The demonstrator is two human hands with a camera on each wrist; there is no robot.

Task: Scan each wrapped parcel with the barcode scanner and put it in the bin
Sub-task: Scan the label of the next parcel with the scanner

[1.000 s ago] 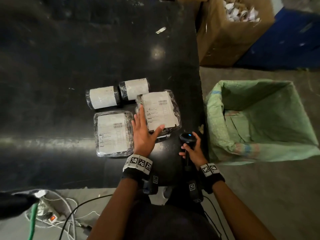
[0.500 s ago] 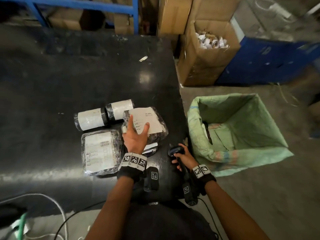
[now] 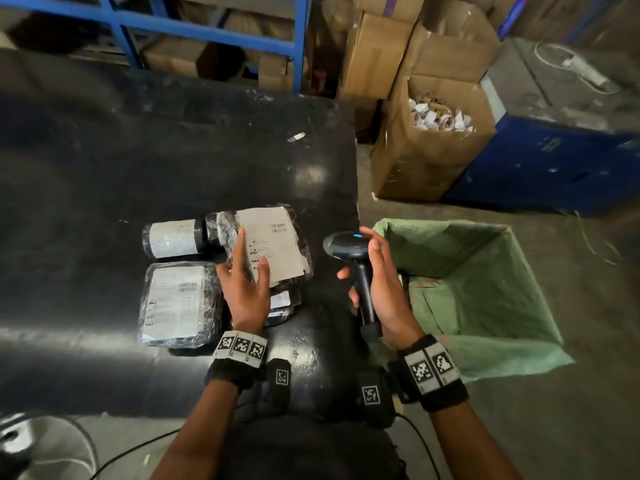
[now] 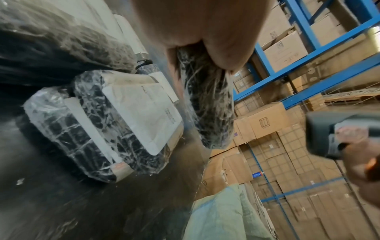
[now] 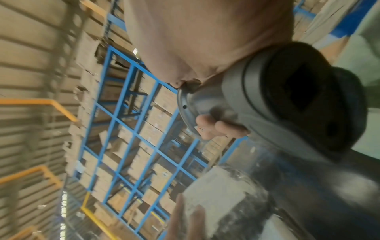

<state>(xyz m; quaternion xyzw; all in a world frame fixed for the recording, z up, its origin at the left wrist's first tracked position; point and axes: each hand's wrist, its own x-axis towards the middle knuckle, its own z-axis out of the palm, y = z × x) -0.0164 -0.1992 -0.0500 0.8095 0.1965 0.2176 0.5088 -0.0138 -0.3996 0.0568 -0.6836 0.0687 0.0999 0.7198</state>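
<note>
On the black table (image 3: 104, 174), my left hand (image 3: 252, 259) grips the near left edge of a flat plastic-wrapped parcel (image 3: 277, 242) and holds it tilted up, white label and barcode facing me. The left wrist view shows this held parcel (image 4: 207, 104) under the palm. My right hand (image 3: 363, 266) grips the handle of the black barcode scanner (image 3: 346, 249), upright just right of the parcel, its blue light on top. In the right wrist view the scanner (image 5: 287, 100) sits above the parcel (image 5: 226, 199). The green-lined bin (image 3: 485, 306) stands on the floor to the right.
Another flat parcel (image 3: 176, 303) lies left of my left hand, a smaller one (image 3: 280, 303) lies under the held parcel, and two wrapped rolls (image 3: 173, 239) lie behind. Cardboard boxes (image 3: 429, 147) and blue racking (image 3: 207, 26) stand beyond the table's far edge.
My left hand has taken hold of the flat parcel and lifted it off the table. My right hand has raised the scanner from the table edge to beside the parcel.
</note>
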